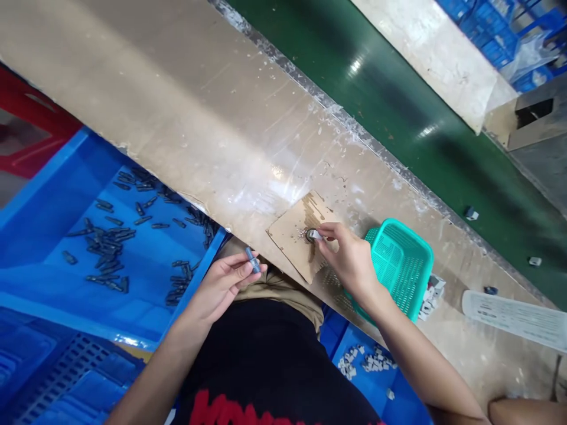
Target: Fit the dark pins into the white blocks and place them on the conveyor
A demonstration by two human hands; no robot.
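My left hand [233, 277] pinches a dark blue-grey stepped pin [253, 260], held just off the bench's near edge. In the fingertips of my right hand [343, 251] is a small white block [315, 234]. That block is over a small dark round piece [309, 236] on a cardboard sheet [295, 236]; whether they touch I cannot tell. Tiny shiny bits lie around the round piece, and dark wet stains mark the cardboard. Beside my right wrist stands a green basket [427, 260].
A blue bin [44, 236] at left holds many dark pins. Another blue bin [367, 386] below the bench holds white blocks. A green conveyor belt [398, 118] runs behind, with a few small parts on it. A white plastic strip [509, 316] lies at right, near another person's arm [527, 410].
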